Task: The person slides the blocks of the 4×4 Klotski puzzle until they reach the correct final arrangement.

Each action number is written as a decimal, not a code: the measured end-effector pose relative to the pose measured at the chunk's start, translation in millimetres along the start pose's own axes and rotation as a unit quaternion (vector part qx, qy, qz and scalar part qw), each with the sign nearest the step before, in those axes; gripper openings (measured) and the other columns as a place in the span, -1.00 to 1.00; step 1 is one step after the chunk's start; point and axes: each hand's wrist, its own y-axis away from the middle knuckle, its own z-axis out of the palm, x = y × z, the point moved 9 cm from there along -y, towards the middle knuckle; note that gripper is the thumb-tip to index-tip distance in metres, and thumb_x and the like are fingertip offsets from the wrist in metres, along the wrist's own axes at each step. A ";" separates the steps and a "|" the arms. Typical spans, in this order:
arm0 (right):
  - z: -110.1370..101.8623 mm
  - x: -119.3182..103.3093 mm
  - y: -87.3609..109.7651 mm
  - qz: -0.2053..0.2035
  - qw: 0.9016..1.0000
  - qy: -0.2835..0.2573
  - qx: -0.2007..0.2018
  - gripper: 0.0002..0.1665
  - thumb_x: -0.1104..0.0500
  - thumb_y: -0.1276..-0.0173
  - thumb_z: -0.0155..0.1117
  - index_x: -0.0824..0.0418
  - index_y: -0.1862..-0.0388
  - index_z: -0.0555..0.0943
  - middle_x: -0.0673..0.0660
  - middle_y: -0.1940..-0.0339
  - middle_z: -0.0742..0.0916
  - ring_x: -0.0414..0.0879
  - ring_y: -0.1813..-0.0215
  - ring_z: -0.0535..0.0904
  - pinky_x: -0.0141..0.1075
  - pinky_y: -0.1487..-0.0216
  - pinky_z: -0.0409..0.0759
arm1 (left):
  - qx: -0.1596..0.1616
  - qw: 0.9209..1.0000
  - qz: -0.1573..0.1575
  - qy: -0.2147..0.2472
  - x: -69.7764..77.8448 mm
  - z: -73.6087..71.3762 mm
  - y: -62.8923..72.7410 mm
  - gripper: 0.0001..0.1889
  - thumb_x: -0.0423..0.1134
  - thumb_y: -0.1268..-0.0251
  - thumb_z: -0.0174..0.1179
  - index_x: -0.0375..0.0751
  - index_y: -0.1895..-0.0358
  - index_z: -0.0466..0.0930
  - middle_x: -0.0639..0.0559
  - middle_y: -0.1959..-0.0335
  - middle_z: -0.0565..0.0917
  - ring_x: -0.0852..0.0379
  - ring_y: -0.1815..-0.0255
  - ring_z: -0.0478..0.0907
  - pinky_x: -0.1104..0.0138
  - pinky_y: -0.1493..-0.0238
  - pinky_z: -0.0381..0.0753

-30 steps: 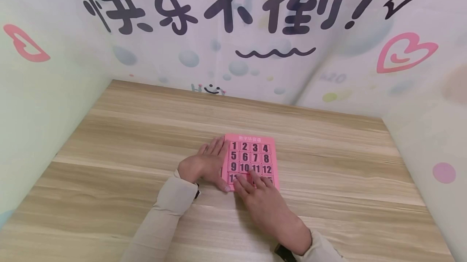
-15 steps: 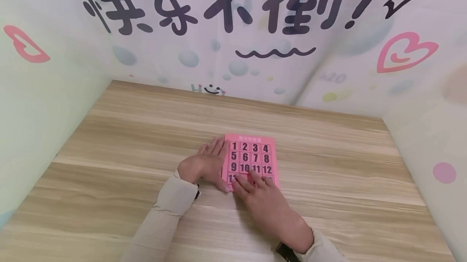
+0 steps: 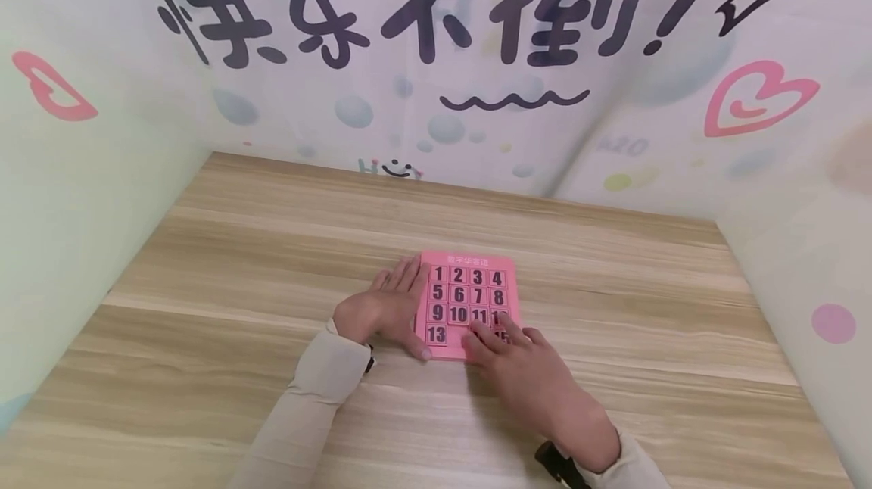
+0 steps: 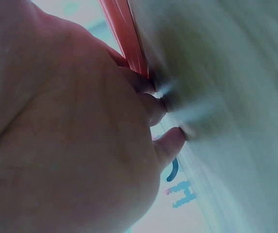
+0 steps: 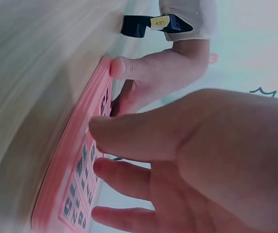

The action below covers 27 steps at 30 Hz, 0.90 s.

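A pink sliding number puzzle [image 3: 467, 262] lies flat on the wooden table. Numbers 1 to 12 fill its upper rows, and the 13 tile [image 3: 437, 334] sits at bottom left beside a bare gap. My left hand [image 3: 384, 313] lies along the board's left side, fingers extended, with the thumb at the lower left corner. Over the lower right of the puzzle, my right hand [image 3: 534, 375] touches the tiles with its fingertips. Those fingers partly cover the 12 and 15 tiles and hide most of the one between 13 and 15. The right wrist view shows its fingers nearly straight.
The wood-grain table [image 3: 272, 247] surrounds the puzzle. A white printed backdrop [image 3: 436, 118] with large dark characters stands along the back edge, and pale walls close both sides. Each wrist carries a dark strap, the right strap [image 3: 559, 466] showing most.
My right hand has shifted right along the bottom row, so the 13 tile and the gap beside it now show. My left hand stays at the board's left side.
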 end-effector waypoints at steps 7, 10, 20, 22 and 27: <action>3.7 7.6 6.7 0.021 0.999 -0.002 -0.034 -0.41 0.25 -0.41 0.13 -0.01 -0.41 0.48 -0.01 -0.45 0.50 0.18 -0.50 0.32 0.16 -0.35 0.43 | 0.000 1.000 -0.002 0.003 0.8 -0.2 -1.2 0.47 0.17 0.13 0.54 -0.23 -0.59 -0.48 -0.12 -0.62 -0.50 -0.05 -0.62 -0.57 0.05 -0.60 -0.44; 4.6 8.2 7.5 0.025 0.999 -0.001 -0.041 -0.43 0.26 -0.40 0.14 0.02 -0.40 0.50 0.00 -0.45 0.51 0.17 -0.50 0.32 0.15 -0.37 0.41 | -0.001 1.000 -0.004 0.004 0.7 -0.2 -1.1 0.47 0.17 0.13 0.54 -0.22 -0.59 -0.48 -0.12 -0.62 -0.50 -0.05 -0.62 -0.57 0.05 -0.60 -0.43; 4.0 3.4 5.6 0.022 0.999 0.021 -0.035 -0.50 0.23 -0.46 0.11 0.03 -0.36 0.53 0.01 -0.42 0.53 0.14 -0.49 0.34 0.10 -0.38 0.42 | -0.002 1.000 -0.003 -0.007 0.3 -0.1 -0.4 0.47 0.19 0.13 0.53 -0.23 -0.59 -0.50 -0.13 -0.61 -0.50 -0.06 -0.61 -0.59 0.04 -0.60 -0.44; 3.4 2.3 5.4 0.019 0.999 0.025 -0.031 -0.50 0.23 -0.45 0.12 0.04 -0.35 0.54 0.01 -0.42 0.54 0.13 -0.49 0.35 0.09 -0.37 0.43 | -0.002 1.000 -0.002 -0.007 0.3 0.1 -0.4 0.47 0.19 0.13 0.53 -0.24 -0.58 -0.50 -0.14 -0.61 -0.50 -0.07 -0.61 -0.59 0.04 -0.60 -0.44; 1.7 0.1 5.0 0.010 0.999 0.029 -0.019 -0.50 0.23 -0.45 0.13 0.04 -0.35 0.55 0.02 -0.40 0.56 0.12 -0.47 0.38 0.07 -0.36 0.45 | -0.002 1.000 0.000 -0.005 0.6 0.4 -0.2 0.47 0.19 0.13 0.53 -0.23 -0.58 -0.50 -0.13 -0.61 -0.51 -0.07 -0.61 -0.59 0.04 -0.60 -0.44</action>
